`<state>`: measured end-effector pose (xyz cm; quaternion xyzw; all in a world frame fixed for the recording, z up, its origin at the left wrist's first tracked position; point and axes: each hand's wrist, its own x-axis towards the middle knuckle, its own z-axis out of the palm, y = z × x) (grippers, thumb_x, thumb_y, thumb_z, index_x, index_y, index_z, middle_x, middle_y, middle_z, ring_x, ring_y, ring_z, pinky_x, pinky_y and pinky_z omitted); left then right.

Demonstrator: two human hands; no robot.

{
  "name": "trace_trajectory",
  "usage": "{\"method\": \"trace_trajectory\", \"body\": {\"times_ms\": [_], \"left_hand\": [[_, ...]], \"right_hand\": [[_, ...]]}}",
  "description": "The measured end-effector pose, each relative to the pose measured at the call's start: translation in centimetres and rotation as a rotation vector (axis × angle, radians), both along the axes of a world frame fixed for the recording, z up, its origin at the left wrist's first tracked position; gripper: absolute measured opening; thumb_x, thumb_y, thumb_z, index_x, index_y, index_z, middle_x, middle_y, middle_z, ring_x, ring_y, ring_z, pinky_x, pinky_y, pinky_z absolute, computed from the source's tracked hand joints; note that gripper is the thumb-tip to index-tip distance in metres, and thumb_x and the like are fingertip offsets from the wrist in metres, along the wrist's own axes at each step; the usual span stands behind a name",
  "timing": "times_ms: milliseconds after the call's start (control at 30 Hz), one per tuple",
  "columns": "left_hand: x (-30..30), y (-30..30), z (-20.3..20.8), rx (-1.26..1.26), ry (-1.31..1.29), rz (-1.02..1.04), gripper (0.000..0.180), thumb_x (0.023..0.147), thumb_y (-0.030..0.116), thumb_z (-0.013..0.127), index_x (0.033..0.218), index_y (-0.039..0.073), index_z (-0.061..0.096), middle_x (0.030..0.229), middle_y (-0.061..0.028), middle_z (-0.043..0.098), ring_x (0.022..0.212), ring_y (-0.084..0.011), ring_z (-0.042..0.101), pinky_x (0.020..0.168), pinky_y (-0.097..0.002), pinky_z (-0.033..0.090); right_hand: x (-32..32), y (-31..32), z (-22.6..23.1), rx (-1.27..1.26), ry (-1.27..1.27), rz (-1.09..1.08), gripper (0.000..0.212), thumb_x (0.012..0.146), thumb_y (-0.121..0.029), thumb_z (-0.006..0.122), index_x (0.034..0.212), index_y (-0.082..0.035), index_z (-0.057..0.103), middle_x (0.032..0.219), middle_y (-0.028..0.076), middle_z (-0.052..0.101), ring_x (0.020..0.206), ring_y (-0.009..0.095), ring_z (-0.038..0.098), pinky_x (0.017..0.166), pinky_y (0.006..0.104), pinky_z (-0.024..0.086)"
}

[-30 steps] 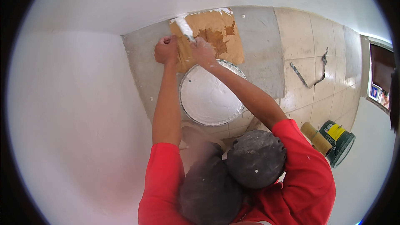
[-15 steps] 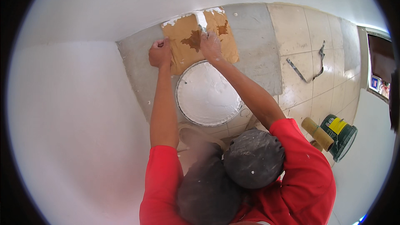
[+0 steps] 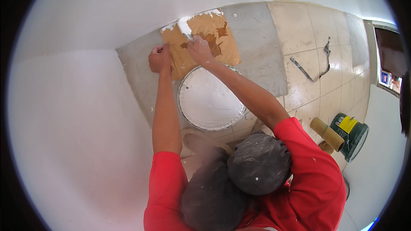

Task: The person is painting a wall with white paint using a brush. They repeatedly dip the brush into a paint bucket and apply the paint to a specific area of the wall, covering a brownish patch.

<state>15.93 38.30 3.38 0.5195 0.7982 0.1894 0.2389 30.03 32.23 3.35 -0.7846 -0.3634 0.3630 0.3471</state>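
Observation:
My right hand (image 3: 200, 50) is closed round the handle of a paintbrush (image 3: 185, 27), whose bristles are loaded with white paint. The brush lies over a brown paper sheet (image 3: 182, 62), near the sheet's far edge along the foot of the wall. White paint runs along that edge, and dark wet patches stain the middle. My left hand (image 3: 159, 58) grips the sheet's left edge with curled fingers. Just nearer to me stands a round bucket (image 3: 180, 102) filled with white paint (image 3: 209, 100); my right forearm passes over its right side.
White walls (image 3: 77, 102) rise at left and ahead. Grey floor (image 3: 257, 38) meets beige tiles (image 3: 295, 25) on the right. A dark strap (image 3: 319, 77) lies on the tiles. Farther right are a cardboard tube (image 3: 327, 134) and a green bucket (image 3: 351, 134). My dark-clad knees (image 3: 259, 162) are close below.
My right hand has moved left with the paintbrush, along the far edge of the brown paper sheet. My left hand stays at the sheet's left edge.

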Motion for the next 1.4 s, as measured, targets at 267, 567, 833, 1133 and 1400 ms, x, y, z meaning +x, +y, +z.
{"method": "trace_trajectory", "body": {"times_ms": [267, 567, 833, 1133, 1400], "left_hand": [[0.1, 0.1, -0.1, -0.025, 0.027, -0.005, 0.035, 0.079, 0.051, 0.077, 0.090, 0.018, 0.080, 0.087, -0.0004, 0.078, 0.084, -0.0237, 0.074, 0.079, -0.0407, 0.055], [0.0, -0.1, 0.1, 0.000, 0.007, -0.013, 0.036, 0.079, 0.052, 0.077, 0.090, 0.017, 0.080, 0.088, -0.0009, 0.078, 0.085, -0.0240, 0.074, 0.079, -0.0411, 0.055], [-0.2, 0.1, -0.5, 0.003, 0.013, -0.026, 0.038, 0.079, 0.052, 0.077, 0.089, 0.016, 0.080, 0.087, -0.0016, 0.078, 0.083, -0.0233, 0.074, 0.078, -0.0405, 0.055], [-0.1, -0.1, -0.2, -0.004, 0.005, -0.022, 0.037, 0.079, 0.051, 0.077, 0.090, 0.016, 0.080, 0.087, -0.0016, 0.078, 0.083, -0.0228, 0.074, 0.078, -0.0396, 0.055], [-0.6, 0.4, -0.8, 0.014, 0.041, -0.061, 0.035, 0.079, 0.050, 0.076, 0.091, 0.017, 0.080, 0.090, -0.0019, 0.078, 0.086, -0.0234, 0.074, 0.078, -0.0400, 0.056]], "right_hand": [[3.0, -0.8, -0.6, 0.039, -0.162, -0.049, 0.035, 0.099, -0.029, 0.052, 0.104, 0.004, 0.061, 0.098, 0.034, 0.067, 0.092, 0.052, 0.065, 0.081, 0.0603, 0.051], [3.9, -2.2, -0.1, 0.077, -0.115, -0.180, 0.030, 0.099, -0.026, 0.053, 0.099, 0.002, 0.061, 0.091, 0.032, 0.066, 0.085, 0.053, 0.065, 0.076, 0.0614, 0.050], [-0.7, -0.1, 0.7, 0.116, 0.015, 0.013, 0.034, 0.099, -0.028, 0.053, 0.103, 0.004, 0.062, 0.101, 0.033, 0.066, 0.099, 0.052, 0.063, 0.086, 0.0577, 0.049], [1.0, -1.7, 0.8, 0.147, 0.060, -0.055, 0.035, 0.098, -0.030, 0.055, 0.098, 0.004, 0.062, 0.096, 0.033, 0.067, 0.093, 0.053, 0.064, 0.084, 0.0607, 0.050], [0.4, -0.9, -2.5, 0.164, 0.195, -0.103, 0.033, 0.102, -0.028, 0.053, 0.089, 0.001, 0.061, 0.076, 0.014, 0.062, 0.061, 0.023, 0.062, 0.057, 0.0405, 0.050]]}}
